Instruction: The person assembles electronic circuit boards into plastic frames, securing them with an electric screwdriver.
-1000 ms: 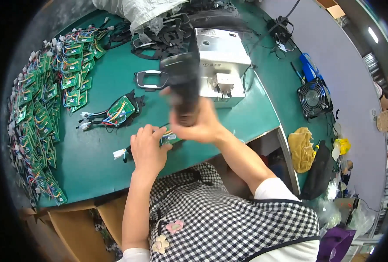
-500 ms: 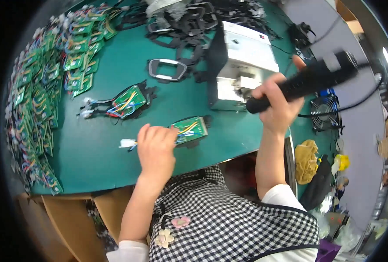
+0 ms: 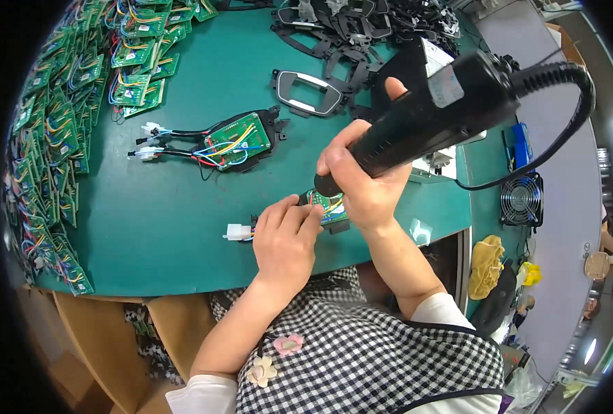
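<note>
My right hand [image 3: 370, 181] is wrapped round a black corded electric screwdriver [image 3: 417, 117], its nose end pointing down over a green circuit board [image 3: 335, 207]. Part of the board is covered by my hands and the tool, so the tip cannot be seen. With its fingers pressed together, my left hand [image 3: 286, 238] grips the board's left side in its black plastic holder. A white plug [image 3: 237, 232] on short wires sticks out beyond that hand. Farther off lies another green board in a black frame [image 3: 241, 141], with coloured wires and white plugs.
Wired green boards [image 3: 62, 138] are heaped along the left. A black frame with a silver rim [image 3: 310, 93] lies near a pile of black plastic parts [image 3: 362, 27]. Behind the screwdriver stands a white metal box [image 3: 434, 58]. At right are a fan [image 3: 521, 200] and a yellow cloth [image 3: 486, 268].
The screwdriver has come left and down from beside the metal box to over the board. My left hand and the board have shifted slightly right in view, which has moved too.
</note>
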A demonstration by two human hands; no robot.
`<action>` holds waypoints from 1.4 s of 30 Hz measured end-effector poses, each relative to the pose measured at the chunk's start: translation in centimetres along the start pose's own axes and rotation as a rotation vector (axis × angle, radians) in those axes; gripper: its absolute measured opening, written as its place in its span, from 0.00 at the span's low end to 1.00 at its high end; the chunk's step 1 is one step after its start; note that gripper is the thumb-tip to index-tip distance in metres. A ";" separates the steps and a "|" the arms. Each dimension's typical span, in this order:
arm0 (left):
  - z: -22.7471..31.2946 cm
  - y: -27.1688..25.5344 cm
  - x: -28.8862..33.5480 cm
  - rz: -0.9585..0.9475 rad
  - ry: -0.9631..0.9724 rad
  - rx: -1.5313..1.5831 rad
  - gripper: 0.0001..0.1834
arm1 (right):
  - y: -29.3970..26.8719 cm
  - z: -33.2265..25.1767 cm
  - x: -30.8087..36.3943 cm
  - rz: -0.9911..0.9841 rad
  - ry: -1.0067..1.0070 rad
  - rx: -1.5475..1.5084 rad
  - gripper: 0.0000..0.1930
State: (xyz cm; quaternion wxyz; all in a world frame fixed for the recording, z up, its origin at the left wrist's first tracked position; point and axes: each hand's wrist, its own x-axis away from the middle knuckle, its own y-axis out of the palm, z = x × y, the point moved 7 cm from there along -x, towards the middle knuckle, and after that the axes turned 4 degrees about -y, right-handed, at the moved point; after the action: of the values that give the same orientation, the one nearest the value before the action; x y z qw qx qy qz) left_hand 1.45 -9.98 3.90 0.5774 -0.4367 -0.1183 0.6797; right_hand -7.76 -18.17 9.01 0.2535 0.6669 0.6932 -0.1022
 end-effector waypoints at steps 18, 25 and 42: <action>-0.3 0.6 -1.2 -0.118 0.016 -0.029 0.17 | 3.2 1.1 -0.6 -0.381 0.061 0.079 0.27; 0.6 0.3 -1.6 -0.221 0.019 -0.041 0.16 | 5.3 2.3 -1.8 -0.502 0.390 -0.218 0.33; 0.4 -0.1 -0.7 -0.340 0.144 -0.058 0.22 | -7.7 -5.2 1.8 0.178 -0.137 0.048 0.33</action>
State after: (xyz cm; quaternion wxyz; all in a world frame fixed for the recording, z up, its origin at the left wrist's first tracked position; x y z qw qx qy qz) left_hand 1.17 -10.42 4.47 0.6781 -0.4743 -0.1685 0.5356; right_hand -16.38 -14.78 10.99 0.2924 0.7232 0.6096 -0.1410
